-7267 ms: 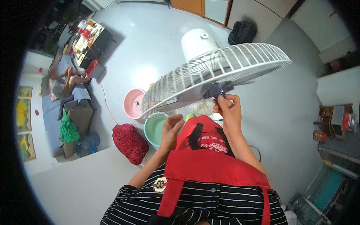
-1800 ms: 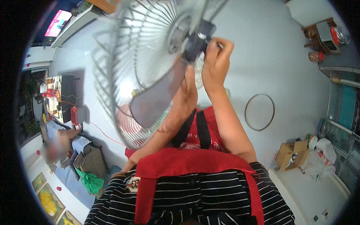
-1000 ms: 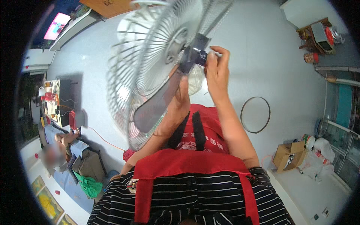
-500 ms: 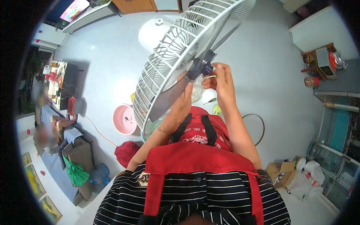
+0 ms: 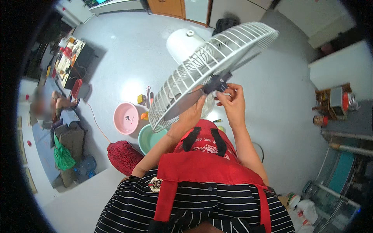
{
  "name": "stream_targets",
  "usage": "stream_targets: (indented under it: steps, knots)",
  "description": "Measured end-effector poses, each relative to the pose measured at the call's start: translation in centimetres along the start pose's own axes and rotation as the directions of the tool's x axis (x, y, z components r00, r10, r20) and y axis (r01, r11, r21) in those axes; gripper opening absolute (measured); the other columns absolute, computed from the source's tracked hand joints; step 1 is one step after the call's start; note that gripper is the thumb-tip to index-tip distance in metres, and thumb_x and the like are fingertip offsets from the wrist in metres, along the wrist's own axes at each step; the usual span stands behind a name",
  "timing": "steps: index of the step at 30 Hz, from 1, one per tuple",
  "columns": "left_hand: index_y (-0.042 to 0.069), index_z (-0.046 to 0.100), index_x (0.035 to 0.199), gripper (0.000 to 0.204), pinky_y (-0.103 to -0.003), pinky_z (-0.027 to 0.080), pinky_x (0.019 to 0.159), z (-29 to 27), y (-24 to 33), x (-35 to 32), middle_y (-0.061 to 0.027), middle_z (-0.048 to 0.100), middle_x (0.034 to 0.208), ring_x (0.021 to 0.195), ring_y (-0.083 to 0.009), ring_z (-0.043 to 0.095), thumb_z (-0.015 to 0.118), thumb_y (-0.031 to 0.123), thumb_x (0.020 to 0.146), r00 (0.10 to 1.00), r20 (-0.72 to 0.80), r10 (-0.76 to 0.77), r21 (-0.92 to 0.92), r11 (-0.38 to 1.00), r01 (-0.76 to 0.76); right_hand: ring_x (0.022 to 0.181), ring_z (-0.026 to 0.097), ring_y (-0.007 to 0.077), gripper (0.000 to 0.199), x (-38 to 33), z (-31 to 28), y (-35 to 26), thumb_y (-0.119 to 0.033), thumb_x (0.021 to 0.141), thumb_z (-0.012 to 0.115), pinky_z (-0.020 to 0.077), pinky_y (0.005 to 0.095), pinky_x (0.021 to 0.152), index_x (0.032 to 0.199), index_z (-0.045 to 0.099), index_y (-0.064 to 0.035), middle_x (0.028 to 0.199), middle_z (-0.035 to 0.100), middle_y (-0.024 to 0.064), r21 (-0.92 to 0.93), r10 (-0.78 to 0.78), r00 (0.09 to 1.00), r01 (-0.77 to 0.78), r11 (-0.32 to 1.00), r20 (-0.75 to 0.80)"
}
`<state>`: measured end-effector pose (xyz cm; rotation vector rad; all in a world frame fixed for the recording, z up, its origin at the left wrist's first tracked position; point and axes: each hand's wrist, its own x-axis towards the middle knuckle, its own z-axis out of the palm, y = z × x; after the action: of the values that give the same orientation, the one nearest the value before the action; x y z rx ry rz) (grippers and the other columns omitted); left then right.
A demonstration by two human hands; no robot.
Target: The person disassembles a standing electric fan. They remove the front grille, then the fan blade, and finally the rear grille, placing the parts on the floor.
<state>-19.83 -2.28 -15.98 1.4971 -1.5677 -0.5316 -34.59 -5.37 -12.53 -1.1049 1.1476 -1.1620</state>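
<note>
An electric fan head tilts in front of me, with a white wire rear guard [image 5: 230, 58], a white motor housing [image 5: 183, 44] and dark translucent blades [image 5: 180, 108]. My left hand [image 5: 189, 118] is closed on a lower blade near the hub, its thumb on the front face; its other fingers are mostly hidden. At the middle of the blades is a dark hub with a small knob [image 5: 222, 87]. My right hand [image 5: 235, 104] pinches this knob between thumb and fingertips, the remaining fingers curled. No front guard covers the blades.
Below the fan, a screwdriver [image 5: 217, 120] lies on the floor. To the left are a pink basin [image 5: 125, 131], a green basin [image 5: 144, 140], a yellow block [image 5: 140, 99] and a red patterned cushion-like bundle [image 5: 123, 158]. A person [image 5: 58, 101] sits at the far left.
The fan head appears lower, further right and flatter in view, as the view itself has shifted. The right fingers have come closer around the knob. The left hand keeps its hold on the blade.
</note>
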Motion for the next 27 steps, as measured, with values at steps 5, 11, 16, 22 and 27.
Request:
stream_targets:
  steps: [5,11,16,22,27]
  knots:
    - [0.003,0.055,0.113,0.035,-0.043,0.039,0.083,-1.0,1.6,-0.2,-0.0196,0.057,0.103,0.095,-0.0374,0.052,0.042,0.029,0.092,0.999,0.025,-0.048,0.02,0.999,0.047,0.069,0.062,0.0173,0.035,0.4,-1.2,-0.8,-0.03,0.088,0.056,0.0481,0.0241,0.054,0.103,0.045,-0.0005,0.084,0.062,0.0132,0.075,0.351,0.928,-0.362,0.929,0.123]
    - [0.002,0.05,0.117,0.036,-0.044,0.037,0.088,-1.6,1.5,0.0,-0.0216,0.055,0.108,0.102,-0.0389,0.05,0.041,0.028,0.093,0.982,0.147,-0.119,0.135,0.986,0.099,0.066,0.062,0.0166,0.033,0.3,0.2,0.0,-0.031,0.09,0.053,0.0485,0.0245,0.051,0.1,0.047,-0.0005,0.085,0.06,0.0149,-0.15,-0.079,0.997,0.076,0.986,-0.009]
    - [0.002,0.051,0.115,0.035,-0.042,0.039,0.086,-1.7,1.3,-0.1,-0.0218,0.056,0.107,0.099,-0.0383,0.051,0.042,0.027,0.092,0.986,0.145,-0.08,0.079,0.994,0.069,0.068,0.062,0.018,0.035,1.0,-1.1,-0.4,-0.035,0.091,0.049,0.0489,0.0253,0.052,0.1,0.047,-0.0005,0.086,0.061,0.0157,0.092,0.368,0.912,-0.388,0.917,0.178]
    - [0.002,0.052,0.116,0.035,-0.043,0.037,0.089,-1.7,1.6,0.0,-0.0214,0.055,0.111,0.103,-0.0375,0.049,0.042,0.027,0.092,0.994,0.106,-0.027,0.146,0.989,0.011,0.072,0.063,0.0197,0.047,0.4,-0.2,-0.5,-0.041,0.09,0.048,0.0507,0.0271,0.057,0.108,0.041,0.0014,0.082,0.06,0.0111,-0.089,-0.015,0.999,0.018,0.996,0.039]
    - [0.002,0.048,0.12,0.039,-0.041,0.038,0.089,-1.4,1.2,0.2,-0.0202,0.055,0.11,0.103,-0.0361,0.051,0.041,0.029,0.093,0.993,0.106,-0.058,0.042,0.998,0.054,0.07,0.062,0.0199,0.048,1.3,-1.6,-0.3,-0.043,0.092,0.043,0.0505,0.0269,0.057,0.107,0.043,0.0023,0.086,0.061,0.0125,0.101,0.447,0.862,-0.48,0.871,0.241]
